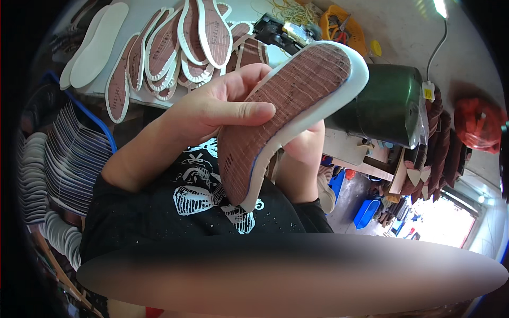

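Observation:
A brown striped fabric insole [297, 85] with a white rim is held up in front of my chest, tilted with its broad end to the upper right. Its white edge has a thin blue line along it. My left hand [230, 98] grips it from the left side, the thumb pressed flat on the brown face and the fingers behind. Against the lower right edge of the insole is my right hand [306, 146]; its fingers are hidden behind the piece, so their grip does not show.
Several similar insoles [214, 34] lie heaped on the white table [140, 18], with plain white insoles [101, 45] at its left. A dark green cylinder [379, 103] stands right, near a sewing-machine-like device [283, 32] and an orange basket [344, 24]. Stacked pieces [74, 153] fill the left side.

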{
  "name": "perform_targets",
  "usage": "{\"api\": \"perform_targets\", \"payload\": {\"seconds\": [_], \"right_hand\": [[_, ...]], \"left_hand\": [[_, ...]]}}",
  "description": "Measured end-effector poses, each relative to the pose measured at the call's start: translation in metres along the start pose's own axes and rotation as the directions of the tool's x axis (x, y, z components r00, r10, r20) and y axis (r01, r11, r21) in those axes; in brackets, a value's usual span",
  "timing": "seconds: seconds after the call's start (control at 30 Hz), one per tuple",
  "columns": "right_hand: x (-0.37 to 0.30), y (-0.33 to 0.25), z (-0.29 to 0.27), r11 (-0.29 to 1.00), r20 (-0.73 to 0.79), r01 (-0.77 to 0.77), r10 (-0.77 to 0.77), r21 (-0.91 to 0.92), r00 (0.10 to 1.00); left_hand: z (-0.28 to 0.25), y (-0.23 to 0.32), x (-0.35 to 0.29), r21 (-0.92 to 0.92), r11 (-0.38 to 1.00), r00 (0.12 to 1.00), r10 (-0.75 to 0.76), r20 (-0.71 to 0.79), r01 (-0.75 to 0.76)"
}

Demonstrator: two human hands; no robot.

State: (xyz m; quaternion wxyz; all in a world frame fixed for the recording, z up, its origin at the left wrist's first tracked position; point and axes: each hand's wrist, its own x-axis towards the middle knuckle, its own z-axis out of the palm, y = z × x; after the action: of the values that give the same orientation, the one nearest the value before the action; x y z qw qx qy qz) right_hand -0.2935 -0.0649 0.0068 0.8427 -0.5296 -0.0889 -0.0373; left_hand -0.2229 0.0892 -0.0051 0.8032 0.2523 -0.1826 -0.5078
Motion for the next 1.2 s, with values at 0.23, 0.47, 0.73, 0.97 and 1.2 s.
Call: {"api": "perform_targets", "payload": {"seconds": [0.23, 0.47, 0.73, 0.97, 1.2], "right_hand": [[0.011, -0.026, -0.01, 0.938, 0.007, -0.279, 0.286, -0.205, 0.958], [0.014, -0.01, -0.016, 0.886, -0.143, -0.251, 0.211, -0.39, 0.967], [0.017, -0.008, -0.028, 0.931, 0.12, -0.356, 0.364, -0.082, 0.924], [0.016, 0.005, -0.046, 0.932, 0.31, -0.334, 0.361, -0.139, 0.88], [0.025, 0.028, -0.058, 0.949, 0.453, -0.308, 0.304, -0.069, 0.838]], "left_hand": [[-0.021, 0.0, 0.005, 0.188, 0.976, 0.986, 0.132, -0.099, -0.112], [-0.028, 0.016, 0.01, 0.473, 0.881, 0.93, 0.17, -0.327, 0.005], [-0.01, 0.02, 0.022, 0.527, 0.832, 0.931, 0.313, -0.188, -0.173], [0.001, 0.014, 0.019, 0.741, 0.657, 0.913, 0.376, -0.159, -0.141], [-0.01, 0.007, 0.031, 0.514, 0.84, 0.947, 0.285, -0.149, -0.172]]}}
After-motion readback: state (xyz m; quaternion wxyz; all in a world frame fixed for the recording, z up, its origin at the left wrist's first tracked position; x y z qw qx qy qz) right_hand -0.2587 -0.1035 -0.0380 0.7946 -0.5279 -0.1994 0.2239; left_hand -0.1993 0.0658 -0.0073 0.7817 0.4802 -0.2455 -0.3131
